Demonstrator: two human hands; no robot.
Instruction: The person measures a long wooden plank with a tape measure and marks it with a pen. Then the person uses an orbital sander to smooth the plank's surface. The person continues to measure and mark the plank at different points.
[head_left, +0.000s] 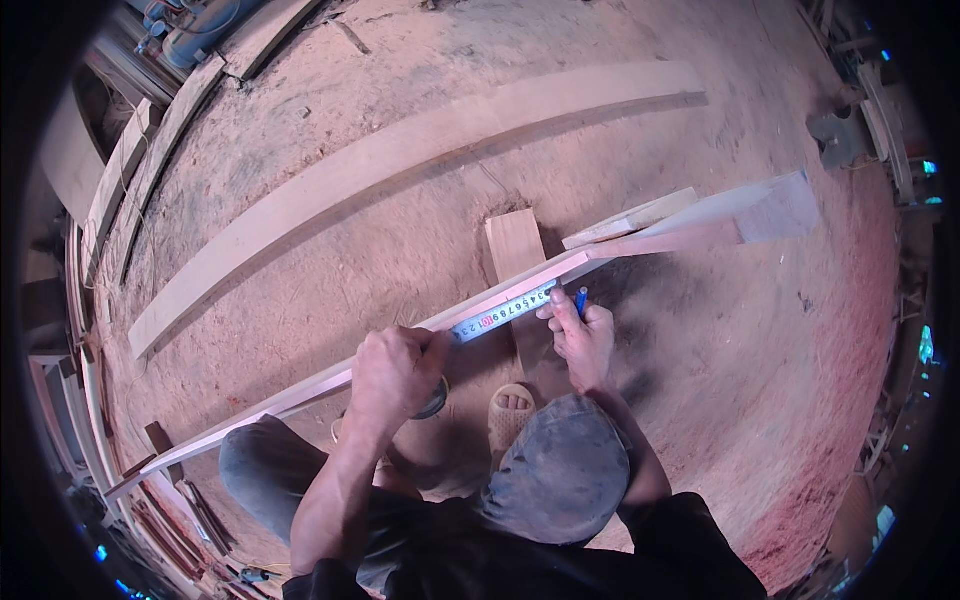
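Note:
A long narrow wooden board (320, 380) runs slantwise before me, from the lower left up to the right. Along its near edge stretches the white blade of a tape measure (505, 311), with marks and one red patch on it. My left hand (395, 372) is closed over the board's edge and the tape's left end; a dark round part, seemingly the tape case, shows below its fingers. At the blade's other end my right hand (583, 345) is closed, thumb by the tape tip, with a blue pen (581, 299) sticking up between its fingers.
Under the board lies a wooden block (517, 245). A long curved plank (420, 140) rests on the dirt floor beyond. Short wood pieces (640, 215) lie against the board's right part. Stacked timber (130, 190) lines the left side, and a blue machine (195, 40) stands at the far left.

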